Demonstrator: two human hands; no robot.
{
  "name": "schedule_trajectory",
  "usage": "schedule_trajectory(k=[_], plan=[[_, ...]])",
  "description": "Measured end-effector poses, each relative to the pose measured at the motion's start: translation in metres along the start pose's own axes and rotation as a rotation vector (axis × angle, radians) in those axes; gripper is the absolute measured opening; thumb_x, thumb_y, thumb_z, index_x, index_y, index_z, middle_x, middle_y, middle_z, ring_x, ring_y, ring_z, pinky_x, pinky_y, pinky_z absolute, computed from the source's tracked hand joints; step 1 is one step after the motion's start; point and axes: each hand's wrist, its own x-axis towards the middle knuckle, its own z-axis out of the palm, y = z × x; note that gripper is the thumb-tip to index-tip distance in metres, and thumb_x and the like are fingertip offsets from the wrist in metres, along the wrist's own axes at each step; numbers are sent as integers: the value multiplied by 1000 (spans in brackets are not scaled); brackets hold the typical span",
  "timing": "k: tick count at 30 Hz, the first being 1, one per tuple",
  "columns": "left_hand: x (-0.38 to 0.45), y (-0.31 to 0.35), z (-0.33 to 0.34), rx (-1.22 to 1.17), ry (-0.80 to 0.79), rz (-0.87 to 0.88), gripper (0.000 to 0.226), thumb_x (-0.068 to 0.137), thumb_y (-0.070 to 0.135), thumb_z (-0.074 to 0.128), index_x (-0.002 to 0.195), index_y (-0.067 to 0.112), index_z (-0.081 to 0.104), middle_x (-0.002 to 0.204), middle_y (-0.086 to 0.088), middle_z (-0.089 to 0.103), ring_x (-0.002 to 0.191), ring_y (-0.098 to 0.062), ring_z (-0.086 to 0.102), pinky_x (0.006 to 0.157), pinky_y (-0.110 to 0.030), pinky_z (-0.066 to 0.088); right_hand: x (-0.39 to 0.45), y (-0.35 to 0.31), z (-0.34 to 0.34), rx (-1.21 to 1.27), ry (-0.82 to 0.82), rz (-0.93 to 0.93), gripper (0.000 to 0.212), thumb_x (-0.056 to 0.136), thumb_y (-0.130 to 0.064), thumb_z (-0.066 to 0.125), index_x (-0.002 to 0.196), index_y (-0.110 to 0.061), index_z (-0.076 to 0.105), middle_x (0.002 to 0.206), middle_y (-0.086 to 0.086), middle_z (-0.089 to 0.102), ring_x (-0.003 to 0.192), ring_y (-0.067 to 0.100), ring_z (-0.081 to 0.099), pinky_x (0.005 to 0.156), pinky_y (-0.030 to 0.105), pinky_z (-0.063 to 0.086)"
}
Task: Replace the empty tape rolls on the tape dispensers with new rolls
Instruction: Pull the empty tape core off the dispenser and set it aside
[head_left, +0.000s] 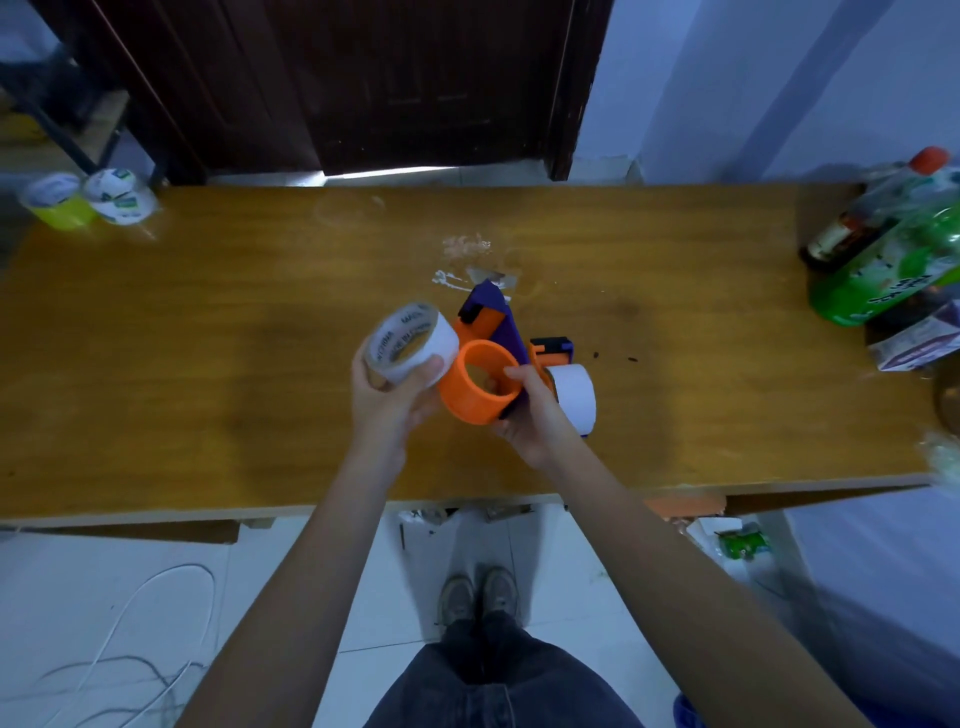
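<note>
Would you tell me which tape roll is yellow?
The yellow roll at the table's far left corner; the roll beside it and the held roll are white.

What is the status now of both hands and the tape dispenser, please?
Left hand grips white tape roll. Right hand holds orange-and-purple plastic tape dispenser, orange hub bare. Second dispenser with white roll lies just behind right hand.

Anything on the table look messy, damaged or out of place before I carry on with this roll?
Yes: whitish scraps and smears lie on the table just beyond the tape dispenser, looking like torn tape or residue. A few dark specks sit to its right. Nothing looks spilled or broken.
</note>
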Motion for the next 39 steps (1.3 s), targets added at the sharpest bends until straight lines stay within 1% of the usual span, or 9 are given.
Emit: schedule_trajectory(k=[7,13,19,23,26,30,33,36,39], plan=[[3,-1,7,-48,-46,-69,67,74,-5,72,124,25,40,117,-1,56,101,-21,63,58,-25,58,-4,4,4,-228,97,131,33,94,-30,48,124,-17,45,118,12,53,103,28,58,59,32,60],[13,1,5,128,-39,-28,89,63,-4,81,135,26,37,117,6,56,107,-18,59,69,-31,58,2,14,1,-702,341,-82,30,93,-27,52,103,-1,63,82,9,56,63,10,49,58,24,45],[22,-9,7,281,-56,13,91,60,-2,84,134,26,39,107,13,53,102,-11,55,75,-34,58,5,22,5,-612,388,12,36,97,-21,46,129,-7,53,90,5,59,64,11,56,52,22,48],[29,-20,2,406,-106,74,94,57,2,87,134,26,39,125,3,54,115,-17,53,92,-33,50,-3,24,9,-538,359,71,42,101,-31,32,129,-4,49,96,4,54,88,22,63,72,36,55],[29,-23,2,458,-162,92,94,58,1,86,135,24,38,127,0,54,107,-10,58,86,-21,52,-5,26,12,-620,347,66,51,101,-40,24,133,-6,45,107,9,52,104,30,61,82,44,56],[27,-19,5,469,-179,83,93,61,-1,84,137,24,35,126,0,51,97,-6,55,66,-12,50,-8,30,10,-829,337,-46,56,101,-40,21,112,-1,59,102,21,63,96,32,62,88,52,53],[27,-15,5,493,-218,82,91,64,0,83,138,23,36,123,5,48,107,-9,52,73,-13,47,-12,28,10,-1049,364,-160,50,101,-40,19,80,-13,56,78,6,56,82,24,58,82,45,51],[24,-13,-2,517,-246,119,88,62,3,84,135,24,39,124,9,48,119,-11,46,81,-13,44,-18,24,12,-1179,431,-329,43,100,-40,23,81,-15,51,82,5,55,76,20,55,66,33,40],[15,-12,-15,465,-210,193,89,59,4,86,132,28,41,124,14,50,120,-8,47,85,-11,45,-26,10,22,-959,288,-373,34,100,-41,30,81,-23,52,76,-1,55,69,11,53,60,28,40]])
